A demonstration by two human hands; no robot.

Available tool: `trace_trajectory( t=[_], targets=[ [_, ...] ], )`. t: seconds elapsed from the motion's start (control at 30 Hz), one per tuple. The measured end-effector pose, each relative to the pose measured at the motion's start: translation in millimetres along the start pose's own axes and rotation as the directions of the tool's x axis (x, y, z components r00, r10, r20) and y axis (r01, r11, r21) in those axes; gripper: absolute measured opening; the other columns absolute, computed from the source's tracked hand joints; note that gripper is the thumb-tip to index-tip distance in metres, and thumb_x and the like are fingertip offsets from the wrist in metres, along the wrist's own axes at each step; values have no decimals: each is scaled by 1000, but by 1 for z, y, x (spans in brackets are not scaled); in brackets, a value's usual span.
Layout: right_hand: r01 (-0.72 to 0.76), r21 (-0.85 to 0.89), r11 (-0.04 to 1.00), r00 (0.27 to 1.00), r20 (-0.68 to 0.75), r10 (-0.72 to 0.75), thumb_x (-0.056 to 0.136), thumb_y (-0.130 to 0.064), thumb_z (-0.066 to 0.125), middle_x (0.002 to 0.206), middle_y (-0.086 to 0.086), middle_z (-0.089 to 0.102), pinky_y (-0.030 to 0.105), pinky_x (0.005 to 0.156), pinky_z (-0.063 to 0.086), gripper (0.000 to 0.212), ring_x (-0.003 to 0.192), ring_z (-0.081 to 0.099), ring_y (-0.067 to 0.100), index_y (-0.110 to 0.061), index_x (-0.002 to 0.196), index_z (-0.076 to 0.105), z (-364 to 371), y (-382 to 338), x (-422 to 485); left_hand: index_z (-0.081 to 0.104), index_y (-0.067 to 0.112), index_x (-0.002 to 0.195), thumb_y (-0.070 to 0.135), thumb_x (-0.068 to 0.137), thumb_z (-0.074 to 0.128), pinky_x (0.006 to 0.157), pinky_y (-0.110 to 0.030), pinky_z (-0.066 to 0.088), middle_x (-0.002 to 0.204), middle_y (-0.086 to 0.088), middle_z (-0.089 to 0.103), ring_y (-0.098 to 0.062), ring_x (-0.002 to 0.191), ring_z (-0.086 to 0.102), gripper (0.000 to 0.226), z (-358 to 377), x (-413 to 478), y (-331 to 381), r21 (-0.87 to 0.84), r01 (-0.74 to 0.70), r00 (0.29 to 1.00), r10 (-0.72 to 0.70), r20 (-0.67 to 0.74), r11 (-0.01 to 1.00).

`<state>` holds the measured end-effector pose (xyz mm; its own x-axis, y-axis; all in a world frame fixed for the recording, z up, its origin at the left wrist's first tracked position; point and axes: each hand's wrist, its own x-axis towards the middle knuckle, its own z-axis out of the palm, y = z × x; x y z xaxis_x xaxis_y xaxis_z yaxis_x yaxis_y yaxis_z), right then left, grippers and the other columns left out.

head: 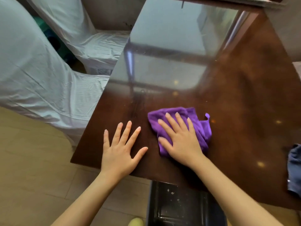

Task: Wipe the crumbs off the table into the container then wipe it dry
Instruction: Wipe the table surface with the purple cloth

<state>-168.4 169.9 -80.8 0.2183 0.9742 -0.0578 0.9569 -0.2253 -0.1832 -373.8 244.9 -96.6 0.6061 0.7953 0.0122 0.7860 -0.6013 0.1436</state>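
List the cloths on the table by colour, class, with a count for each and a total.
Purple cloth, under the right hand: 1
Blue-grey cloth, at the table's right edge, partly cut off by the frame: 1
Total: 2

Right hand (180,141) hides much of purple cloth (197,126).

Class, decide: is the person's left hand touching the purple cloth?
Apart. The head view shows bare brown table between the left hand and the purple cloth.
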Motion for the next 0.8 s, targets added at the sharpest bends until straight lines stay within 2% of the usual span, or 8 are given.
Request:
trace_trajectory(
  t=[0.23, 0.43, 0.5, 0.53, 0.6, 0.67, 0.73, 0.8],
  targets=[
    [-58, 3, 998, 997, 47, 57, 89, -63, 19, 156, -12, 5, 46, 111, -4, 58, 144, -1, 23, -46, 141, 1, 6, -3, -94, 19, 37, 142, 73, 80, 8, 112, -58, 14, 153, 2, 26, -21, 142, 18, 72, -4, 0, 2, 17, 12, 998, -13, 60, 1000],
    [-228, 65, 971, 974, 15, 228, 88, -60, 21, 155, -13, -3, 50, 116, -7, 60, 143, -13, 17, -43, 142, 2, 4, -26, -93, 6, 36, 143, 74, 76, -2, 114, -56, 3, 156, 3, 11, -20, 144, 5, 77, -10, 1, 5, 32, 16, 995, -19, 94, 999],
    [-232, 138, 963, 973, 30, 230, 87, -65, 16, 154, -16, -9, 47, 116, -13, 63, 140, -23, 12, -43, 142, -4, -1, -25, -95, 3, 32, 144, 76, 74, -4, 115, -52, -3, 155, 3, 2, -18, 144, -1, 83, -17, 0, 8, -48, 5, 996, -1, 90, 999],
    [-218, 208, 954, 976, 51, 212, 86, -67, 16, 154, -18, -10, 44, 116, -14, 65, 139, -24, 7, -43, 142, -6, -4, -21, -97, 6, 29, 144, 76, 75, -2, 115, -49, -4, 154, 1, 3, -18, 144, -1, 85, -20, -1, 12, -125, -24, 996, 35, 87, 992],
    [-179, 287, 941, 983, 94, 158, 84, -69, 19, 155, -18, -9, 38, 117, -13, 69, 139, -22, 3, -43, 141, -8, -11, -7, -110, 16, 23, 145, 74, 80, 11, 117, -41, -2, 154, -3, 12, -18, 144, 5, 83, -28, -10, 32, -257, -187, 971, 218, 96, 948],
    [-125, 201, 971, 987, 129, 101, 82, -73, 23, 155, -14, -11, 37, 116, -12, 75, 141, -19, 8, -41, 142, -9, -16, 9, -129, 24, 19, 144, 69, 83, 28, 116, -37, 6, 153, -5, 21, -19, 143, 13, 80, -29, -24, 59, -317, -384, 898, 431, 91, 867],
    [-77, 77, 994, 990, 127, 67, 82, -67, 36, 156, -8, -3, 40, 118, 0, 78, 144, -7, 17, -37, 144, -1, -18, 19, -146, 32, 16, 141, 66, 81, 41, 114, -34, 11, 150, -6, 28, -23, 141, 23, 79, -24, -37, 84, -284, -505, 832, 547, 92, 815],
    [-52, -4, 999, 993, 109, 52, 80, -56, 54, 154, -2, 17, 43, 114, 20, 80, 142, 15, 22, -30, 145, 15, -21, 23, -156, 42, 14, 136, 61, 75, 56, 114, -35, 6, 146, -7, 38, -28, 136, 33, 78, -20, -43, 99, -218, -547, 808, 577, 114, 808]
  ],
)
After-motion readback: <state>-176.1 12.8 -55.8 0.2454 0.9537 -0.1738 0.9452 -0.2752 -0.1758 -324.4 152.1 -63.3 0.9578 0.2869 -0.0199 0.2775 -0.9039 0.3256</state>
